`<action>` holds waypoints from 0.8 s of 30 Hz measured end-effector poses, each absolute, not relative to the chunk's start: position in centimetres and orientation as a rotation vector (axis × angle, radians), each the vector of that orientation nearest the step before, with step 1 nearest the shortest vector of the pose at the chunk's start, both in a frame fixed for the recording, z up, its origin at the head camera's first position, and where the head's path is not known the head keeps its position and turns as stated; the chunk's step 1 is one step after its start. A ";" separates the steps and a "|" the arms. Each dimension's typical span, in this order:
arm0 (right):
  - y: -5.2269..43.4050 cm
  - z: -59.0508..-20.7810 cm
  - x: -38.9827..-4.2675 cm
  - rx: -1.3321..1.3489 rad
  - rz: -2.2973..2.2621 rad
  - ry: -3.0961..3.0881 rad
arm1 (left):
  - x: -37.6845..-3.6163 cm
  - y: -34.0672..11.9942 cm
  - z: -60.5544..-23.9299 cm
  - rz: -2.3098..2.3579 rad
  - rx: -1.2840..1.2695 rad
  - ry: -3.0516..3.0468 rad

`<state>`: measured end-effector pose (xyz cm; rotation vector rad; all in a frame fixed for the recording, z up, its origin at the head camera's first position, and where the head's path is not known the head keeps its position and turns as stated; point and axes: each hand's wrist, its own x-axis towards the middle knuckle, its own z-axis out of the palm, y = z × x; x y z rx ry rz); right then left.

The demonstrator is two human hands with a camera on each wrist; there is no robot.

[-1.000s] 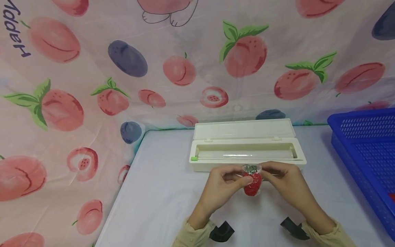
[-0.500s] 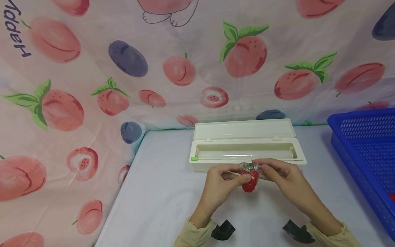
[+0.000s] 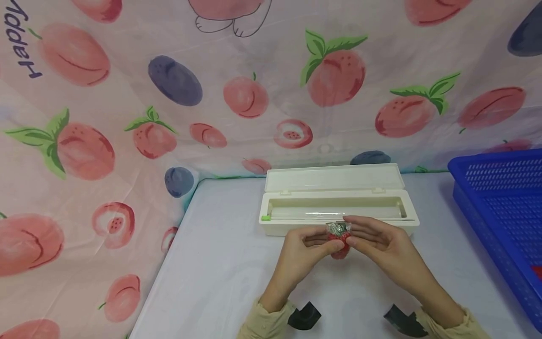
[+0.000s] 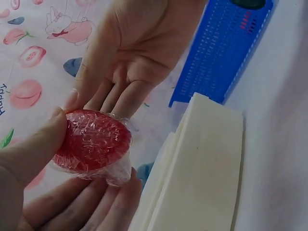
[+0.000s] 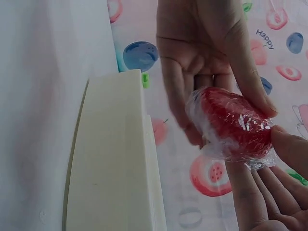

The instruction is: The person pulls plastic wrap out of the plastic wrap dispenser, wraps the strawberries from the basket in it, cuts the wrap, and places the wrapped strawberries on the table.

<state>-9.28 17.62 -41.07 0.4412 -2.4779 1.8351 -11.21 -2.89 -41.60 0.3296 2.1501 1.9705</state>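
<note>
- A red strawberry (image 3: 339, 243), already covered in clear cling film, is held above the table (image 3: 220, 263), just in front of the near edge of the open white film dispenser (image 3: 338, 207).
- It is pinched by the left hand (image 3: 302, 254), thumb on one side and fingers beneath; the right hand (image 3: 381, 247) is laid against it with fingers nearly straight, thumb on the film.
- The wrapping is judged nearly done: film is seen all round the fruit in both wrist views, with a loose bunch left at the leafy end to be pressed down.
- The dispenser lid stands open.
- Open tabletop is left on the near side and towards the left edge; a blue basket (image 3: 499, 207) sits at the right edge, well apart from the hands.
</note>
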 end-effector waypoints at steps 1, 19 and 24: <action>17.6 -41.1 -9.3 0.444 1.833 -2.468 | -11.2 -2.9 -41.6 1.975 0.345 2.149; 16.5 -41.4 -8.8 0.382 1.752 -2.489 | -11.0 -3.1 -41.3 2.027 0.328 2.226; 16.2 -41.7 -8.8 0.420 1.713 -2.426 | -10.9 -2.8 -41.2 2.054 0.327 2.261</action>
